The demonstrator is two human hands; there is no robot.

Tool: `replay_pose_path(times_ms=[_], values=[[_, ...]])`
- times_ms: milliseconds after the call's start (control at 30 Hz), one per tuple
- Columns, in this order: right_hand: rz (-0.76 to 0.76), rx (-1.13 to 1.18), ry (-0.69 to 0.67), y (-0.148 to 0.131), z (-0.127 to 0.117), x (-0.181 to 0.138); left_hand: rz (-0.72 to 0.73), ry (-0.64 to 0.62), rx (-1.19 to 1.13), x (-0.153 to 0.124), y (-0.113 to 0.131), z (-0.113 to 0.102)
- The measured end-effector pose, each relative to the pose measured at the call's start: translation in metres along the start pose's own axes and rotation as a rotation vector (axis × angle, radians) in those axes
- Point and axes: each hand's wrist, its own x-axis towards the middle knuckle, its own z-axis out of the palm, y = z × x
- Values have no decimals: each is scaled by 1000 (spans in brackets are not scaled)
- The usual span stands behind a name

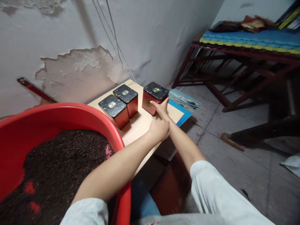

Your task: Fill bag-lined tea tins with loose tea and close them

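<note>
Three red square tins with black lids stand on a low pale board [138,125]. My right hand [161,107] reaches forward and touches the front of the rightmost tin [154,97], fingers stretched against its side and lid edge. My left hand [159,128] is curled into a loose fist just behind the right hand, resting above the board; nothing shows in it. The two other tins [114,110] [126,98] stand side by side to the left, lids on.
A big red basin [77,111] full of dark loose tea leaves sits at my left. A blue-edged sheet [185,104] lies past the board on the grey floor. A dark red wooden frame [234,62] with blue padding stands at right, by a peeling wall.
</note>
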Motion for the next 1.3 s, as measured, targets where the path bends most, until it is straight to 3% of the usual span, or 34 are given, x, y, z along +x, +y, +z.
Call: replay_pose_path(times_ms=[167, 367, 633, 800, 933, 1033, 1067, 1133, 1200, 1233, 1300], values=[[113, -110, 64, 15, 30, 72, -39, -140, -10, 0, 3, -1], [79, -132, -38, 38, 56, 111, -57, -373, 58, -6, 11, -7], [28, -135, -92, 56, 66, 142, -19, -392, 9, -9, 13, -11], [87, -132, -100, 43, 67, 144, -10, -399, 30, -7, 12, -5], [184, -202, -47, 22, 65, 127, -26, -392, 27, -5, 10, -1], [149, -213, 25, 15, 57, 84, -41, -413, 7, -5, 9, -3], [76, -189, -27, 15, 54, 64, -40, -423, 2, -6, 9, -5], [-65, -111, -314, 18, 50, 21, -31, -435, -3, -6, 9, -8], [-112, -66, -539, 19, 53, -17, -29, -439, -5, -5, 10, -10], [-112, -59, -580, 19, 57, -32, -31, -438, -6, -4, 10, -10], [-78, -53, -538, 15, 70, -49, -49, -431, -11, -2, 8, -10]])
